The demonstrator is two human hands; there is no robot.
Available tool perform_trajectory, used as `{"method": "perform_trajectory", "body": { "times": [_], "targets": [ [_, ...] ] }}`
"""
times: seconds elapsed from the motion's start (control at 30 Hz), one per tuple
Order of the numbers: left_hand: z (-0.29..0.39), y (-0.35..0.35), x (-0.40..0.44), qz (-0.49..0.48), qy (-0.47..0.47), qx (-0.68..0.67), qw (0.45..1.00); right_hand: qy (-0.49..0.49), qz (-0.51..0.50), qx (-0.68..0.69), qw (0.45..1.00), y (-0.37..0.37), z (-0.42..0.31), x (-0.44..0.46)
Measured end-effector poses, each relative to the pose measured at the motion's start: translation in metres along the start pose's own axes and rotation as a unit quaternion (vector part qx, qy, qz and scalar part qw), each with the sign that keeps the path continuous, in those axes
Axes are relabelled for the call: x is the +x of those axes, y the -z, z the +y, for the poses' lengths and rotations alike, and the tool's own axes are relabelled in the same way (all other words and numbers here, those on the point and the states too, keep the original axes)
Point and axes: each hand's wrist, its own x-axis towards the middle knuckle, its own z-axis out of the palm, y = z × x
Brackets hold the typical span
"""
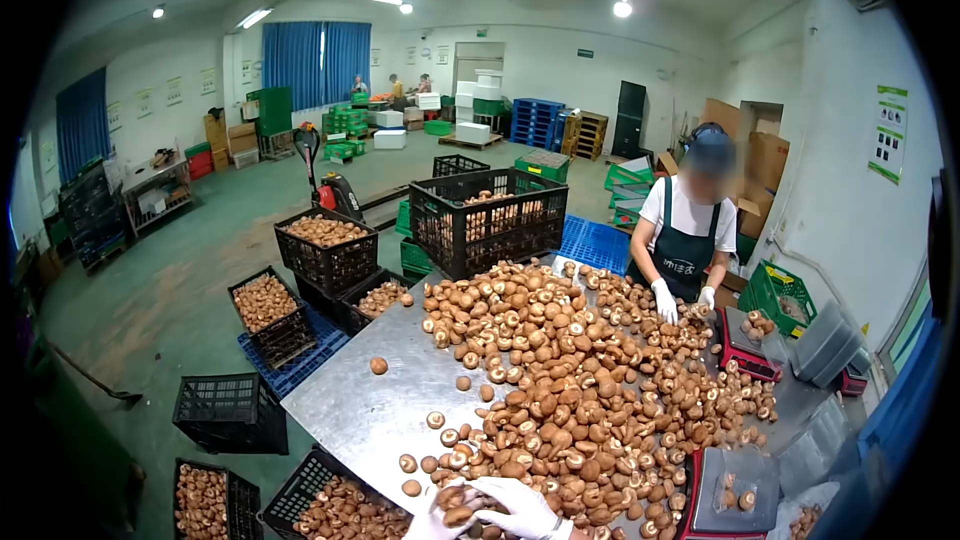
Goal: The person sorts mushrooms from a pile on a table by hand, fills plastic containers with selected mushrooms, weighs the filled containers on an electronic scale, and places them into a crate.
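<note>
At the bottom edge of the head view, my left hand [432, 518] in a white glove is closed around brown mushrooms [458, 516]. My right hand [522, 508], also gloved, meets it from the right, with curved fingers and thumb gripping at the same mushrooms. How many they hold is hard to make out. Just beyond both hands, a large pile of mushrooms [560, 380] spreads over the metal table [360, 400]. A few loose ones lie on the table's left part. Right of my hands stands a red scale [735, 495] with several mushrooms on its tray.
Across the table, a person [695, 220] in white gloves and a dark apron handles mushrooms beside another red scale [750, 340]. A black crate [490, 225] stands behind the pile. Filled crates [265, 305] line the left side. Clear plastic containers [828, 340] sit at right.
</note>
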Motion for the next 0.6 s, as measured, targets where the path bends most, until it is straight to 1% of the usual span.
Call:
{"method": "perform_trajectory", "body": {
  "times": [0.03,0.07,0.1,0.13,0.2,0.23,0.27,0.3,0.33,0.37,0.4,0.43,0.5,0.53,0.57,0.6],
  "targets": [
    [-0.01,0.011,-0.004,-0.103,-0.053,-0.148,0.982,-0.013,0.001,-0.003,1.0,-0.001,0.004,-0.004],
    [0.039,0.067,-0.007,-0.109,0.108,-0.539,0.828,-0.026,0.001,-0.006,1.0,-0.001,0.008,-0.007],
    [0.033,0.068,-0.014,-0.052,0.135,-0.635,0.759,-0.057,-0.012,0.004,0.998,0.003,0.006,-0.01],
    [0.019,0.067,-0.027,0.007,0.16,-0.72,0.675,-0.057,-0.013,0.001,0.998,0.003,0.01,-0.015],
    [-0.085,0.011,-0.039,-0.004,0.266,-0.701,0.661,-0.075,-0.022,-0.015,0.997,-0.001,0.02,-0.029],
    [-0.092,0.025,-0.04,0.062,0.318,-0.791,0.519,-0.098,-0.028,-0.022,0.994,-0.002,0.021,-0.034],
    [-0.091,0.044,-0.04,0.126,0.36,-0.852,0.359,-0.101,-0.027,-0.023,0.994,-0.001,0.022,-0.038],
    [-0.105,0.051,-0.043,0.159,0.374,-0.849,0.339,-0.125,-0.02,-0.014,0.992,0.0,0.022,-0.043],
    [-0.124,0.055,-0.048,0.179,0.379,-0.816,0.398,-0.15,-0.012,-0.004,0.989,-0.001,0.022,-0.048],
    [-0.14,0.058,-0.053,0.198,0.389,-0.775,0.457,-0.141,0.016,-0.036,0.989,-0.009,0.031,-0.056],
    [-0.156,0.06,-0.059,0.213,0.4,-0.718,0.529,-0.169,0.012,-0.026,0.985,-0.009,0.032,-0.059],
    [-0.17,0.058,-0.065,0.217,0.406,-0.644,0.611,-0.172,0.015,-0.023,0.985,-0.005,0.022,-0.061],
    [-0.195,0.05,-0.072,0.208,0.407,-0.451,0.767,-0.164,0.11,0.028,0.98,0.005,-0.004,-0.066],
    [-0.204,0.041,-0.073,0.196,0.389,-0.34,0.833,-0.167,0.114,0.028,0.979,0.004,-0.005,-0.069],
    [-0.208,0.032,-0.072,0.183,0.361,-0.248,0.88,-0.181,0.111,0.023,0.977,0.005,-0.005,-0.071],
    [-0.211,0.02,-0.069,0.18,0.33,-0.181,0.909,-0.192,0.107,0.017,0.975,0.006,-0.003,-0.071]
  ]
}}
